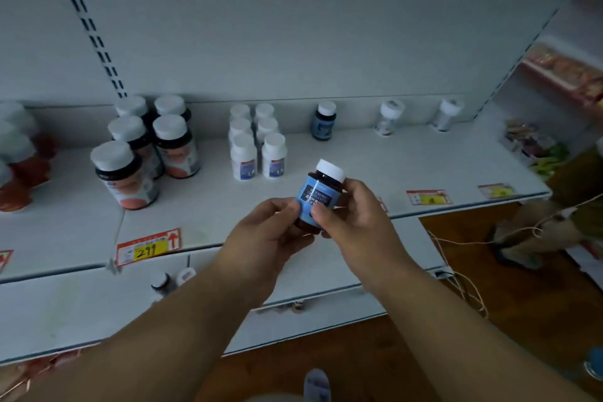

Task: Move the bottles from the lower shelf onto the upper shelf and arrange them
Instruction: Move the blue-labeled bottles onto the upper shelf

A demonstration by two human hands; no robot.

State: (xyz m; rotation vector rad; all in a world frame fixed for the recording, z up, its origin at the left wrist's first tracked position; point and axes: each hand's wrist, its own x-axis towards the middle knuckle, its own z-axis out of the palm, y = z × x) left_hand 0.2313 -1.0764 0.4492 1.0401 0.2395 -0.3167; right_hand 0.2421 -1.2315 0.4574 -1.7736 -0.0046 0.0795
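Both hands hold one dark bottle with a blue label (318,197) above the front edge of the upper shelf (424,166). The left hand (264,238) cups its base from below; the right hand (352,215) pinches its side, thumb across the label. Beyond the grip, a matching blue-label bottle (324,121) stands at the shelf's back. Beyond and left of the grip stand six white bottles (257,143) in two rows, then larger dark bottles with orange labels (146,147). Below the grip, two small bottles (171,281) sit on the lower shelf (65,310).
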